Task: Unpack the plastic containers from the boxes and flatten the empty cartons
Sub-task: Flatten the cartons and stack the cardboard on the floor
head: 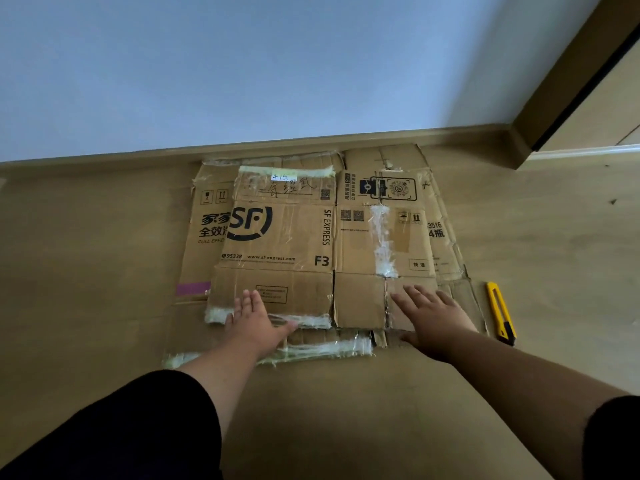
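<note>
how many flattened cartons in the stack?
2 clearly: the SF Express carton on top under both hands, and a carton with Chinese print beneath, showing at its left. More layers may be hidden.

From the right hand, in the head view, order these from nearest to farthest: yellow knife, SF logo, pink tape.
1. Yellow knife: on the floor, just right of the right hand.
2. SF logo: up and left, on the top carton.
3. Pink tape: far left edge.

Both arms come into view from the bottom edge, each in a plain black sleeve pushed up so the forearm is bare. The left hand (254,320) and right hand (434,315) wear no gloves, rings or watch. The sleeve cloth looks soft and dark, with no print or seam showing
</note>
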